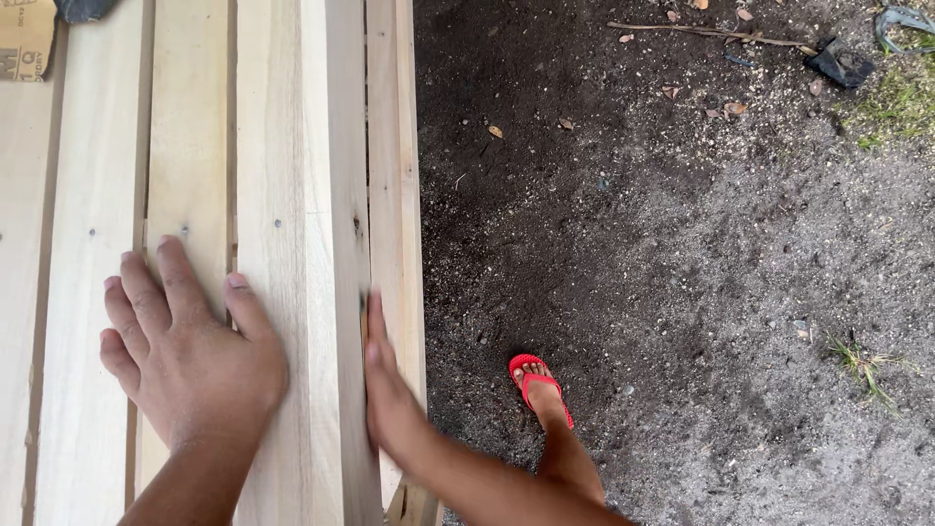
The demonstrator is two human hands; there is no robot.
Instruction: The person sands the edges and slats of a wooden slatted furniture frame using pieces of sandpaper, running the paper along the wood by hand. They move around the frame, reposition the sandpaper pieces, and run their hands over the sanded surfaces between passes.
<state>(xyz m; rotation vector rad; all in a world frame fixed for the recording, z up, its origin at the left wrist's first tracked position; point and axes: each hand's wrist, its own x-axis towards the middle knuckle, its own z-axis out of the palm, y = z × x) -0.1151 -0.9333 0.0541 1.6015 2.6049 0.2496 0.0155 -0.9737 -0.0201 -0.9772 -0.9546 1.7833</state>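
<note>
Several pale wooden planks lie side by side, running away from me on the left half of the view. My left hand (185, 356) rests flat, palm down, fingers apart, across two of the planks (185, 146). My right hand (385, 385) presses edge-on against the side of a thicker raised plank (302, 195), fingers straight along its right face, next to a narrow outer plank (394, 175). Neither hand wraps around anything.
Dark bare soil (633, 224) fills the right side. My foot in a red flip-flop (539, 388) stands on it close to the planks. A thin stick (711, 34), a black scrap (838, 60) and dry leaves lie at the far right. Cardboard (24, 39) sits top left.
</note>
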